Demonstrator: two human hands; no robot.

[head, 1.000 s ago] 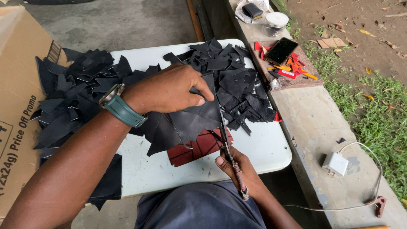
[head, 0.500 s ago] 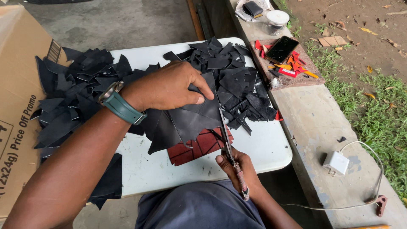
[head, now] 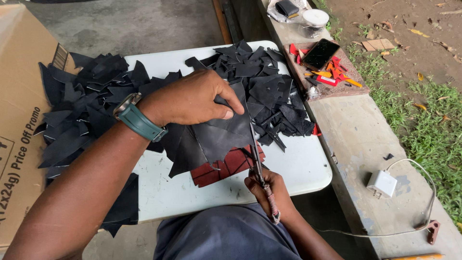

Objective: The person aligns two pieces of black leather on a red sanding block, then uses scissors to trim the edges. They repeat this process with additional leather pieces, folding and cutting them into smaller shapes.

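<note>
My left hand (head: pixel 192 98) presses down on a large black leather piece (head: pixel 211 139) near the middle of a white table (head: pixel 303 168). A dark red template (head: pixel 221 168) lies under that piece. My right hand (head: pixel 269 190) grips scissors (head: pixel 257 154) at the table's near edge, the blades pointing away along the right edge of the black piece. A teal-strapped watch (head: pixel 139 120) sits on my left wrist.
Heaps of black leather offcuts (head: pixel 82 106) cover the left and far (head: pixel 269 82) parts of the table. A cardboard box (head: pixel 19 125) stands at left. On the concrete ledge (head: pixel 365 149) at right lie a phone (head: pixel 320 54), red scraps and a white charger (head: pixel 382 184) with cable.
The scissors have advanced slightly farther along the black piece. My left hand holds its place on the leather.
</note>
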